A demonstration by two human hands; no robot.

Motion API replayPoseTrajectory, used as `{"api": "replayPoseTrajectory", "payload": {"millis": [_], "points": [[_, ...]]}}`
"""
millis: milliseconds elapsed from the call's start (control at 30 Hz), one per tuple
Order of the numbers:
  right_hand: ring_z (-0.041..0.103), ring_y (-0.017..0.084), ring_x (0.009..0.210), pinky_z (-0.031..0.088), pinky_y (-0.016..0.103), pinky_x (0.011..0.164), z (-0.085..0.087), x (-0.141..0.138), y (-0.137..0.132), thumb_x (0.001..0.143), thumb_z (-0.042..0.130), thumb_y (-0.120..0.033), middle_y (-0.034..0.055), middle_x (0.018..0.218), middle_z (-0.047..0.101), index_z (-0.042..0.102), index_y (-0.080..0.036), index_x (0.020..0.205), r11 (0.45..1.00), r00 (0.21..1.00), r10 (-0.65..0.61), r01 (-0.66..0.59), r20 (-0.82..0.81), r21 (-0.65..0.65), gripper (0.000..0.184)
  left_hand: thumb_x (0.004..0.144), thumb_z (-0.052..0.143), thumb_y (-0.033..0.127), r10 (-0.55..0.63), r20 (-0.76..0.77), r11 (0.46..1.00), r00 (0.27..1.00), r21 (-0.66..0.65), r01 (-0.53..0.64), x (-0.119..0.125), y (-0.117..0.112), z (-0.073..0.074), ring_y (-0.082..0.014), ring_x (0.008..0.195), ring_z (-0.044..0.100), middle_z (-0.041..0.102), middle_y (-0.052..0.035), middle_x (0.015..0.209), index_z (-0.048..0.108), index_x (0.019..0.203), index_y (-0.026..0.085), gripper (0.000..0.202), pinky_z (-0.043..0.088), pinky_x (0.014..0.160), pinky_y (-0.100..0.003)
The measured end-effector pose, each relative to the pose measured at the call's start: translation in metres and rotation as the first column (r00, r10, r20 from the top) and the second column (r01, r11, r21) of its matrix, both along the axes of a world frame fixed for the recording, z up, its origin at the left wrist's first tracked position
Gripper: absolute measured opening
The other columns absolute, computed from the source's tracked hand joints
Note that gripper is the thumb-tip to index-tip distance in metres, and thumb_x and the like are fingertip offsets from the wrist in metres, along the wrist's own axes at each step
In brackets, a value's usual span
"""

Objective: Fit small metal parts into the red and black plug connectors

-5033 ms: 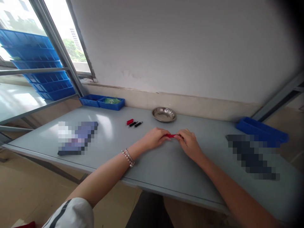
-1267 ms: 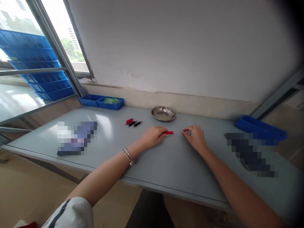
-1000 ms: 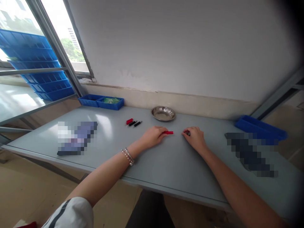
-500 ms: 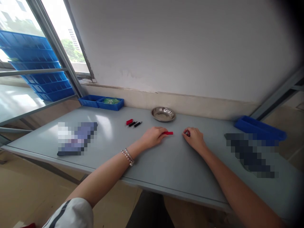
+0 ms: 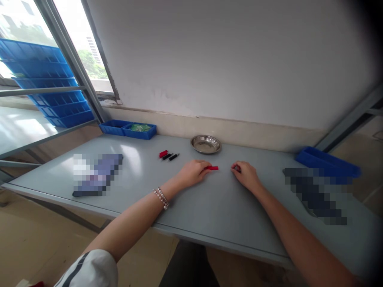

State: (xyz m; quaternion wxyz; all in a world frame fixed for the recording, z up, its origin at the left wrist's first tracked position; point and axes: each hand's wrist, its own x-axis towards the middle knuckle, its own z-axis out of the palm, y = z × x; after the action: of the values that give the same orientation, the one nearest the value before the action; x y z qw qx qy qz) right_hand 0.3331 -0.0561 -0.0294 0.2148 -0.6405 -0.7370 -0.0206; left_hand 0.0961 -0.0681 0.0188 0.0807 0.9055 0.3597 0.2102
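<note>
A short red tube (image 5: 213,168) lies level, just above or on the worktop (image 5: 203,211), near the middle of the view; which of the two is hard to tell. One end is hidden between the pinched fingers and thumb of the person's left hand (image 5: 194,173), and the other end sticks out toward the right, pointing at the other hand. A small gap separates that free end from the right hand (image 5: 245,174), whose fingers are curled in toward the thumb. Something small and dark shows in the curl — too little of it to say what it is, or whether the fingers grip it.

Behind and left of the left hand, a red piece (image 5: 163,153) and two black pen-like pieces (image 5: 166,157) (image 5: 173,157) lie side by side, slanted. Beyond the hands, a round, shallow metal dish (image 5: 206,150) sits near the wall (image 5: 221,59). Farther left, two blue trays touch: one (image 5: 111,128) at the far left, and one (image 5: 140,135) holding green packets (image 5: 140,127).

Pixelated objects lie well apart on both sides — a bluish one (image 5: 103,175) at left, a dark one (image 5: 314,195) at right, beside a blue bin (image 5: 326,161).
</note>
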Motion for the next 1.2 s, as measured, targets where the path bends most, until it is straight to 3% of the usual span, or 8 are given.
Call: {"api": "replayPoseTrajectory", "payload": {"millis": [933,1033,1100,1200], "points": [[0.053,0.018,0.073,0.04,0.029,0.068,-0.001,0.002,0.002,0.071,0.051,-0.02,0.0049,0.073,0.061,0.062,-0.018,0.074,0.996,0.995,0.085,-0.084,-0.045,0.019,0.011,0.085,0.041,0.031,0.029,0.017,0.999,0.999,0.019,-0.029,0.0,-0.001,0.002,-0.0159,0.076,0.057,0.062,-0.0056,0.087,0.057,0.097,0.018,0.024,0.042,0.064,-0.024],[0.053,0.018,0.073,0.04,0.03,0.068,0.0,0.002,0.002,0.071,0.051,-0.021,0.005,0.072,0.061,0.062,-0.018,0.076,0.997,0.995,0.079,-0.079,-0.056,0.011,0.012,0.086,0.038,0.032,0.116,0.112,0.987,0.987,0.1,-0.128,-0.009,0.006,0.008,-0.0143,0.074,0.056,0.06,-0.0056,0.091,0.057,0.1,0.018,0.027,0.042,0.066,-0.024],[0.052,0.018,0.073,0.039,0.03,0.067,0.0,0.002,0.002,0.072,0.051,-0.023,0.0051,0.072,0.061,0.062,-0.018,0.077,0.998,0.996,0.07,-0.07,-0.063,0.004,0.013,0.086,0.038,0.032,0.249,0.205,0.947,0.947,0.155,-0.282,-0.022,0.016,0.015,-0.0134,0.072,0.055,0.058,-0.0059,0.093,0.057,0.101,0.018,0.028,0.042,0.067,-0.024],[0.052,0.018,0.074,0.039,0.03,0.066,0.0,0.002,0.001,0.072,0.05,-0.024,0.0053,0.074,0.06,0.061,-0.018,0.077,0.998,0.996,0.056,-0.056,-0.074,0.002,0.013,0.085,0.041,0.031,0.505,0.309,0.794,0.806,0.199,-0.574,-0.051,0.034,0.023,-0.0162,0.076,0.053,0.056,-0.0077,0.091,0.059,0.095,0.015,0.026,0.041,0.072,-0.027]]}}
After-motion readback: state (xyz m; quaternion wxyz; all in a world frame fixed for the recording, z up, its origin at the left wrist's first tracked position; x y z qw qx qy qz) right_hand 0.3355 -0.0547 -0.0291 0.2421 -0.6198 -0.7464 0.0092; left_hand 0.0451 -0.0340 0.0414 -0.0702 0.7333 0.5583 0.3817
